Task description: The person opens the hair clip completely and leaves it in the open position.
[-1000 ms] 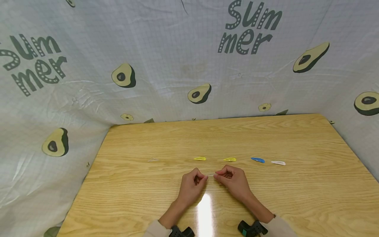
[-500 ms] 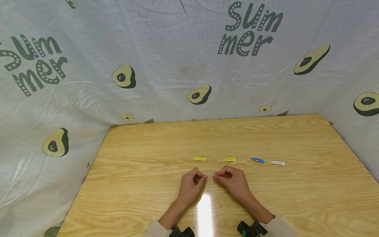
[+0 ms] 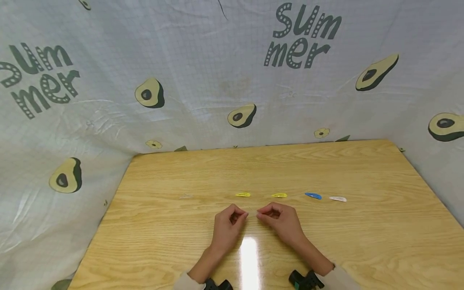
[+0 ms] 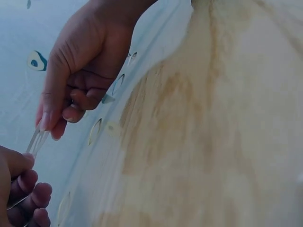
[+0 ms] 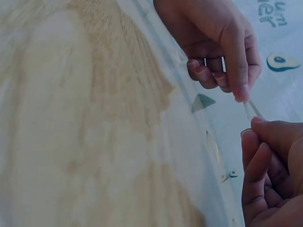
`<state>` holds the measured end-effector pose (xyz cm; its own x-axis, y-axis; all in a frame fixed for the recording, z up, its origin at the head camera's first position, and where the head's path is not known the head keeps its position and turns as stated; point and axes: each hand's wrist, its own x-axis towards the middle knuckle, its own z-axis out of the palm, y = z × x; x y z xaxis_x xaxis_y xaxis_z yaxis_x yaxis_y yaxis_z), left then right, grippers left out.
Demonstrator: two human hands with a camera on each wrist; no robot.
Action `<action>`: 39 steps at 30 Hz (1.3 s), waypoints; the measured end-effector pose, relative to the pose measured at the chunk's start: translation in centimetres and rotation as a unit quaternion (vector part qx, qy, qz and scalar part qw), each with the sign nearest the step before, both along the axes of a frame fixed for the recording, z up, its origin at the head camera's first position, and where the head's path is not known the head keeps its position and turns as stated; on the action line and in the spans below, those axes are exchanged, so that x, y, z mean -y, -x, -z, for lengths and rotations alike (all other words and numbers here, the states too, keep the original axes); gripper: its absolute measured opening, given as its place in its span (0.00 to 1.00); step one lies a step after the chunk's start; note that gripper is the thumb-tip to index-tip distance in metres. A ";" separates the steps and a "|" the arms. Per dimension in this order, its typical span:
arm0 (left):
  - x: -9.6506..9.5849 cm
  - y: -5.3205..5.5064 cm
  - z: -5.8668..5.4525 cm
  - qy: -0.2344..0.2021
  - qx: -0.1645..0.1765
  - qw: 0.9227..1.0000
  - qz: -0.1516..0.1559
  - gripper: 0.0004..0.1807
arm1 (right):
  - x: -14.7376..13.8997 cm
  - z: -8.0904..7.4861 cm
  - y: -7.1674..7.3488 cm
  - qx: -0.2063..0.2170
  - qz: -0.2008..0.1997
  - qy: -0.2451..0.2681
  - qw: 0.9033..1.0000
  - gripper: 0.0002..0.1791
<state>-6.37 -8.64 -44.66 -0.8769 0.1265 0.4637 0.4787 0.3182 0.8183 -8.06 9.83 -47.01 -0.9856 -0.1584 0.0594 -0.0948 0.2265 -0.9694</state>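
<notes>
Between my two hands a white snap hair clip (image 4: 38, 140) is held up, one end in each hand's fingertips. My left hand (image 3: 225, 228) pinches one end with thumb and forefinger, while my right hand (image 3: 284, 223) pinches the opposite end. In the right wrist view the clip (image 5: 252, 110) spans the short gap between the fingertips, its strips slightly spread. From the head view it is barely visible. Beyond the hands lie two yellow hair clips (image 3: 243, 194), a blue hair clip (image 3: 313, 196) and a white hair clip (image 3: 338, 199) in a loose row.
A thin, pale, forked item (image 3: 186, 196) lies at the row's left end. The wooden table (image 3: 152, 241) reflects a bright light strip in front of the hands. A white cloth with avocado prints (image 3: 195, 80) hangs behind the table and along its sides.
The left hand has shifted slightly left and its fingers arch a little more. The right hand keeps nearly the same pose. The whole head view has drifted a little. The row of clips is unchanged.
</notes>
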 end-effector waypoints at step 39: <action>6.3 0.7 2.5 0.092 -0.068 0.980 -0.163 0.04 | 6.9 0.2 2.0 -0.071 -0.059 0.038 0.995 0.06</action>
